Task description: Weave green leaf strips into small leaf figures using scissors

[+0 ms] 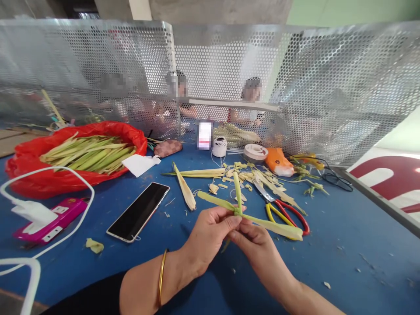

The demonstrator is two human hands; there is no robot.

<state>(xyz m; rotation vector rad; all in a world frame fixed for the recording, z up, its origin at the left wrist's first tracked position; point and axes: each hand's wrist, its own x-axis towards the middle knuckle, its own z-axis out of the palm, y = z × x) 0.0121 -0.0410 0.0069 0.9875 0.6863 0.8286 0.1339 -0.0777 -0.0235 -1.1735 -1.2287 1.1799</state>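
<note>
My left hand (206, 236) and my right hand (254, 240) meet over the blue table (344, 236), both pinched on crossed green palm leaf strips (241, 210). One strip runs left to right through my fingers, another stands upright from the crossing. A gold bangle circles my left wrist. Red and yellow handled scissors (282, 208) lie just beyond my right hand. A single folded leaf (185, 192) rests on the table beyond my left hand.
A red bag of palm leaves (75, 157) sits at the left. A black phone (139, 211), a pink power strip (49, 221) with white cable, tape rolls (255, 152), an orange tool (278, 162) and leaf scraps lie around. A perforated metal screen (229, 65) closes the back; people sit behind it.
</note>
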